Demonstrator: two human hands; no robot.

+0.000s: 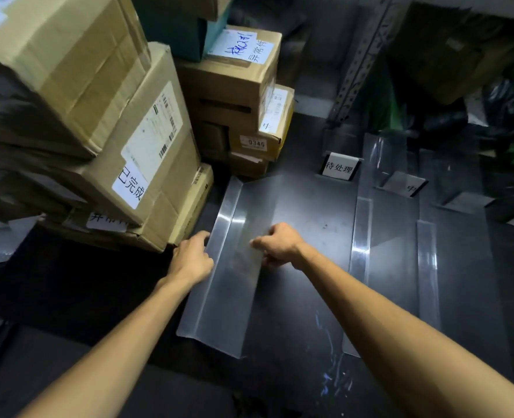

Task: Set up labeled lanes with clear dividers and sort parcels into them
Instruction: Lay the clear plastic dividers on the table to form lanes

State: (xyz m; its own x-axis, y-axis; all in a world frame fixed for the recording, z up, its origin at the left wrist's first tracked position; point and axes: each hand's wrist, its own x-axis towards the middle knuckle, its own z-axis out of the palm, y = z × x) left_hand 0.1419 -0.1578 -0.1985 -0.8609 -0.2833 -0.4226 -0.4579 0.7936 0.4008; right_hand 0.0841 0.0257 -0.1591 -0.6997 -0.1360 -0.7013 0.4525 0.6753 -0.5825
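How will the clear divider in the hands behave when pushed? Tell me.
Likely fairly stiff: the clear divider keeps a crisp fold along its length. Probably light, being thin sheet. May slide easily, since glossy plastic lies on the smooth dark surface.

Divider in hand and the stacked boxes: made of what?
Divider: likely clear acrylic or similar plastic, glossy; the dark surface shows through it and its bent edge catches glare. Boxes: brown cardboard, matte, with taped seams and paper labels.
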